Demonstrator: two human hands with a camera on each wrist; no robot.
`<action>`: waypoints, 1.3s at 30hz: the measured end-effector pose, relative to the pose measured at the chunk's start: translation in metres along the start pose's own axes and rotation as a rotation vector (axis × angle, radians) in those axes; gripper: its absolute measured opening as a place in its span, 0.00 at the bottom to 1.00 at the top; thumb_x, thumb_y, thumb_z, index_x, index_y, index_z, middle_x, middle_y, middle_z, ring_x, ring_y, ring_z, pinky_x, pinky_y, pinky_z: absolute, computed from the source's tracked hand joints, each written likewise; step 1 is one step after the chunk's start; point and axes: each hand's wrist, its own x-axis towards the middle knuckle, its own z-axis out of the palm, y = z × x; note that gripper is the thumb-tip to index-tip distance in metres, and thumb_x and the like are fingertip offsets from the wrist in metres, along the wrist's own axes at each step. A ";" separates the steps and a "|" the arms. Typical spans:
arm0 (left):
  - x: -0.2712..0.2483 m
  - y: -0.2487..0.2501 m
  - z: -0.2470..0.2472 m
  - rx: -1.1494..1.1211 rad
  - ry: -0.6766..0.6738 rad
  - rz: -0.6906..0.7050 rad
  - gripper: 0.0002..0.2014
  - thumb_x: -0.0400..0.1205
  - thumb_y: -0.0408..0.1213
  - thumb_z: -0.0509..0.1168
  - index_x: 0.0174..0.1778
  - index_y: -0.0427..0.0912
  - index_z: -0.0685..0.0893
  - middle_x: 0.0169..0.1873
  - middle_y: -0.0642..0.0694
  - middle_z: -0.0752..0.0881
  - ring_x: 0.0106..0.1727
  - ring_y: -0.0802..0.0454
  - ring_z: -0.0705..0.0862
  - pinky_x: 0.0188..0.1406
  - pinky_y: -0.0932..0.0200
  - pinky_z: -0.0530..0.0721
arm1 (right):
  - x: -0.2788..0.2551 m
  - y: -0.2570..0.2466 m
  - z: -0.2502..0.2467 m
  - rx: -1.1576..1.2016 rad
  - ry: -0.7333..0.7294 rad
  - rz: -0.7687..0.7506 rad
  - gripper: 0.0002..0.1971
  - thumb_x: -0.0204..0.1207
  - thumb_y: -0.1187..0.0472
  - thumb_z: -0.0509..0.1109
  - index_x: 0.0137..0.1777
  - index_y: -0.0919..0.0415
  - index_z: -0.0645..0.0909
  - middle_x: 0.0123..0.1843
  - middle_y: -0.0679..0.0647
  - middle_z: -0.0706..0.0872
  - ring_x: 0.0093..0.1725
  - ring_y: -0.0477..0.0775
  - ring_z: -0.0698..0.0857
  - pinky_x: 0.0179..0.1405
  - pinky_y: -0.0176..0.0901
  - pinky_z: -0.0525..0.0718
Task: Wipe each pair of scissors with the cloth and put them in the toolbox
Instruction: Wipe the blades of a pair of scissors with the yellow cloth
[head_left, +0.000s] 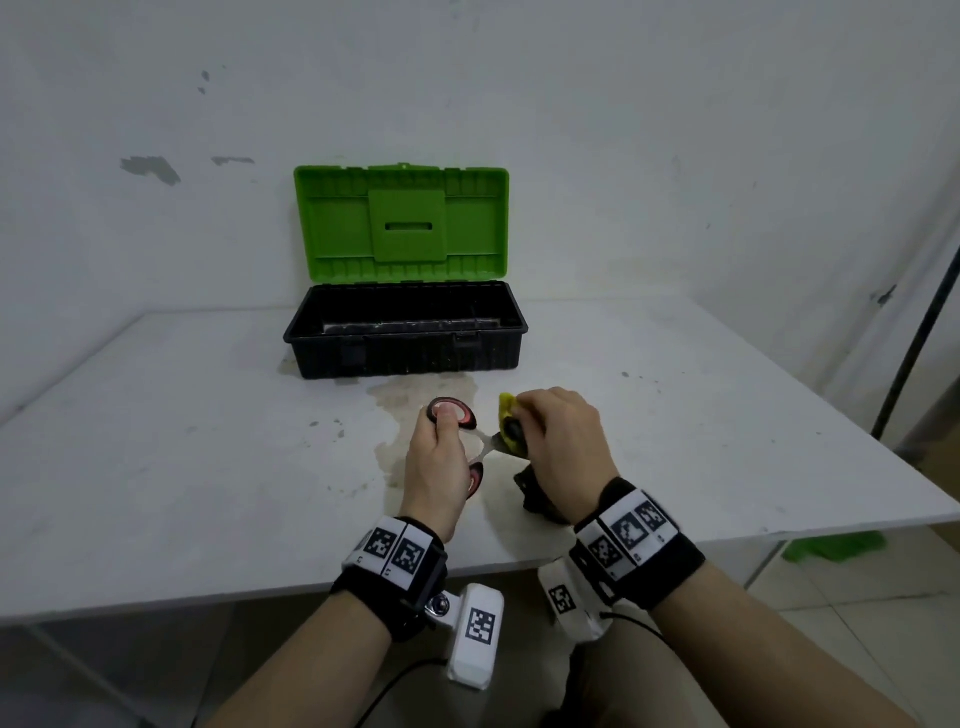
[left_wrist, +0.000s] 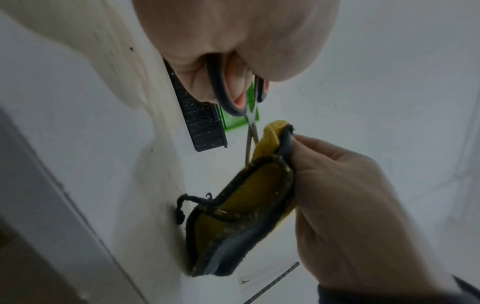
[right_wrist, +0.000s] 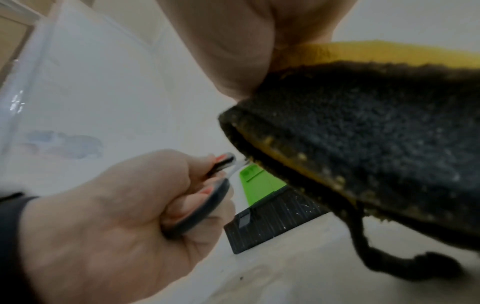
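My left hand (head_left: 439, 467) grips the black-and-red handles of a pair of scissors (head_left: 454, 413) above the table's front middle, fingers through the loops. The metal blades (left_wrist: 250, 133) point right into a yellow and dark grey cloth (head_left: 509, 423) that my right hand (head_left: 563, 441) holds folded round them. The blade tips are hidden inside the cloth (left_wrist: 241, 207). In the right wrist view the cloth (right_wrist: 376, 144) fills the right side and the left hand (right_wrist: 116, 216) holds the handles (right_wrist: 205, 205). The toolbox (head_left: 405, 338) stands behind, black base open, green lid (head_left: 400, 223) upright.
The white table (head_left: 182, 457) has a brownish stain in front of the toolbox. A wall stands close behind. A dark pole (head_left: 914, 332) leans at the far right, and something green (head_left: 836, 545) lies on the floor beyond the table's right edge.
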 end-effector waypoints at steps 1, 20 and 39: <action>0.000 0.002 -0.001 -0.010 -0.001 -0.007 0.17 0.81 0.64 0.49 0.43 0.58 0.76 0.56 0.24 0.80 0.60 0.21 0.79 0.61 0.24 0.80 | -0.002 -0.004 -0.002 0.005 0.008 -0.034 0.08 0.82 0.63 0.65 0.45 0.61 0.86 0.41 0.56 0.85 0.44 0.57 0.78 0.44 0.45 0.73; 0.013 0.004 -0.011 -0.111 0.040 0.017 0.17 0.91 0.52 0.51 0.43 0.49 0.76 0.28 0.51 0.72 0.28 0.54 0.71 0.26 0.55 0.73 | -0.022 -0.016 0.003 -0.036 -0.141 -0.178 0.03 0.75 0.65 0.73 0.45 0.65 0.87 0.42 0.59 0.82 0.42 0.61 0.80 0.39 0.50 0.81; 0.018 0.003 -0.014 -0.132 -0.007 -0.009 0.19 0.90 0.56 0.50 0.51 0.47 0.79 0.35 0.49 0.71 0.32 0.54 0.69 0.30 0.59 0.71 | -0.006 -0.021 -0.001 0.083 -0.011 -0.082 0.07 0.80 0.65 0.68 0.46 0.65 0.87 0.46 0.56 0.84 0.46 0.53 0.79 0.45 0.39 0.78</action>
